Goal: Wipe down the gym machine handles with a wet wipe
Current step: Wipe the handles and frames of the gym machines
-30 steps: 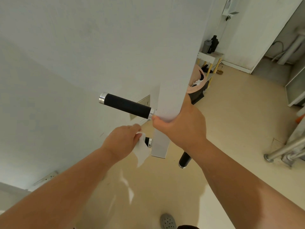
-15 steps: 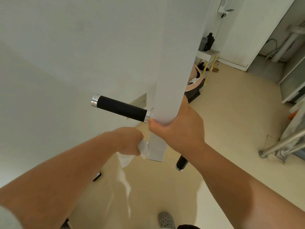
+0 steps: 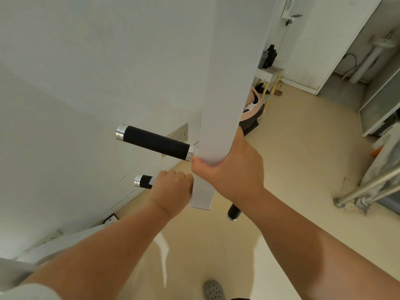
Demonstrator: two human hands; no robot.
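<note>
1. Lower handle (image 3: 141,181), black with a silver end cap, juts leftward from the white post (image 3: 223,83) near the post's bottom end. Only its outer tip shows.
2. The left hand (image 3: 173,189) covers the rest of that handle. Its grip is fully closed round the bar, knuckles up, just beside the post's left face.
3. A sliver of white wipe (image 3: 152,180) peeks out at the hand's outer edge and lies against the black padding. The rest of it is hidden under the fingers.
4. The upper handle (image 3: 155,144) sticks out from the same left face, higher up. It is bare and apart from the left hand.
5. The right hand (image 3: 229,169) has its grip closed round the post, above the left hand. Its thumb tip sits at the post's left edge, just under the upper handle's inner cap, and its fingers are hidden behind the post.
6. A third handle (image 3: 233,211) shows its capped tip below the right forearm, at the post's right side.
7. Beneath lies a beige floor (image 3: 292,148), with a grey perforated shoe (image 3: 213,291) at the bottom edge of the view.
</note>
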